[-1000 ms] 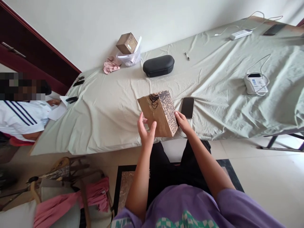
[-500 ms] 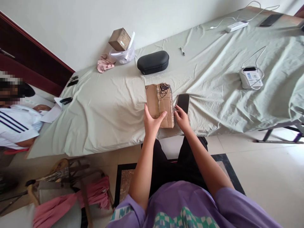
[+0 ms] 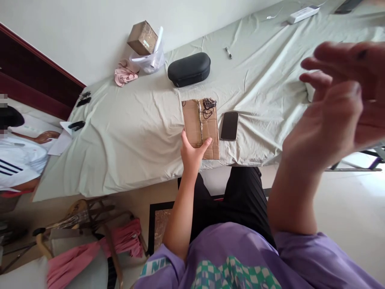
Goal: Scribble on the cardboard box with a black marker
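Note:
A brown cardboard box [image 3: 200, 122] with black scribbles at its far end lies flat on the sheet-covered table [image 3: 135, 132], near the front edge. My left hand [image 3: 192, 152] grips the box's near left corner, thumb on top. My right hand [image 3: 337, 100] is raised close to the camera at the right, fingers spread, holding nothing. A black phone [image 3: 229, 125] lies face up just right of the box.
A black oval case [image 3: 189, 69] sits behind the box. At the back left are a small carton [image 3: 142, 37] on a plastic bag and a pink cloth [image 3: 124, 75]. A pen [image 3: 228, 52] lies farther back. Another person in a white striped shirt [image 3: 15, 160] sits at the left.
The box has been laid flat on the table from a tilted hold. My right hand let go of it and rose toward the camera. My left hand stays on the box.

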Demonstrator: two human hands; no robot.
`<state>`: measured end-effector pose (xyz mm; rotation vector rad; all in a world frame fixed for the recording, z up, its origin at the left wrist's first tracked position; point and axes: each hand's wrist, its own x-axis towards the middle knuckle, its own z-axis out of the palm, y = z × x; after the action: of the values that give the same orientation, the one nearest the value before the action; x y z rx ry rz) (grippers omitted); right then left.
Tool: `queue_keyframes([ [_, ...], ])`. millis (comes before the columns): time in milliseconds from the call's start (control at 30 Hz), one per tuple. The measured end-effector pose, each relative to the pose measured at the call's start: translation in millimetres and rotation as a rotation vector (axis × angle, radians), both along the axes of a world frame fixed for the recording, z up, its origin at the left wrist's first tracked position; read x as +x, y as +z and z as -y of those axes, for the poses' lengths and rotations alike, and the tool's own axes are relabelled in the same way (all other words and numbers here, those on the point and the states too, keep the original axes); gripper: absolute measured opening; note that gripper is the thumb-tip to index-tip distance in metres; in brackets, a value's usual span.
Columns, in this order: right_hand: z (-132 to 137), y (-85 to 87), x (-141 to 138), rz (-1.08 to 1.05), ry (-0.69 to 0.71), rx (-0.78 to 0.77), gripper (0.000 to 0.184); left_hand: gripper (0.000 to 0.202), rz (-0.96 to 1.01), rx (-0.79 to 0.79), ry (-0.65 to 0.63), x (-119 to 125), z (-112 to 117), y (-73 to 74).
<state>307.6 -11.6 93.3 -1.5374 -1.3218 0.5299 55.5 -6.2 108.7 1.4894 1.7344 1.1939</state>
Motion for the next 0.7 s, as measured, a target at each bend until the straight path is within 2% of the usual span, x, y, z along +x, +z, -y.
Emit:
queue_keyframes([
  [200,-53.5,-18.4,-32.5,0.214,-0.111,-0.328,0.072,0.099,0.009,0.004,0.008,0.9,0.2,-0.9],
  [333,-75.6,-34.4,-56.4,0.382,-0.235,-0.582,0.08,0.102,-0.004,0.004,0.019,1.4,-1.0,-3.3],
  [500,-85.6,-48.8,-70.3,0.436,-0.283,-0.597,0.102,0.104,-0.016,0.019,0.029,2.9,-1.6,-5.4],
  [600,-89.7,-55.6,-65.7,0.406,-0.311,-0.615,0.097,0.103,-0.016,0.032,0.021,4.1,-2.4,-6.1],
  [700,-94.4,-60.0,-56.9,0.373,-0.273,-0.66,0.087,0.101,-0.027,0.04,0.019,4.9,-3.6,-7.2],
])
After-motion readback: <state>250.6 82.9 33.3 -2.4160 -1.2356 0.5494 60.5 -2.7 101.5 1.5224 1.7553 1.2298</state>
